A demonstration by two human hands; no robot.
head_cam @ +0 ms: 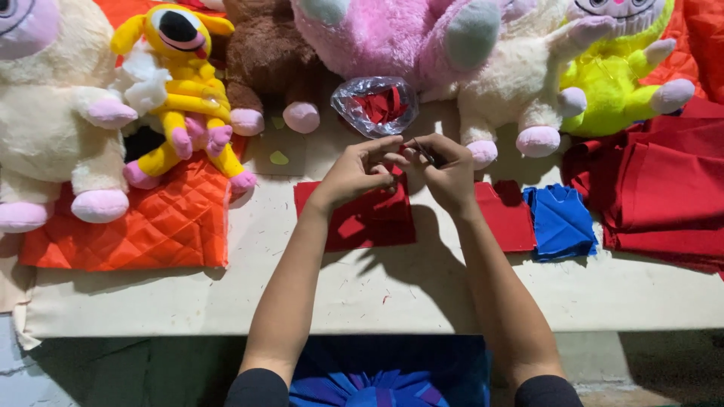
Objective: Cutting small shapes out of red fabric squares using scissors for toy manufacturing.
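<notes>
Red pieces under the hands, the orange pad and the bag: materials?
Red pieces: matte felt-like cloth, flat with clean cut edges, probably. Orange pad: quilted fabric, diamond stitching, slight sheen. Bag: thin clear plastic, crinkled and glossy, red scraps inside.

Both hands meet mid-table, left hand (354, 169) beside right hand (445, 169), over a cloth piece (362, 222). Behind them sits a plastic bag (375, 105); plush toys (181, 83) line the back, folded fabric (664, 196) lies right.
</notes>
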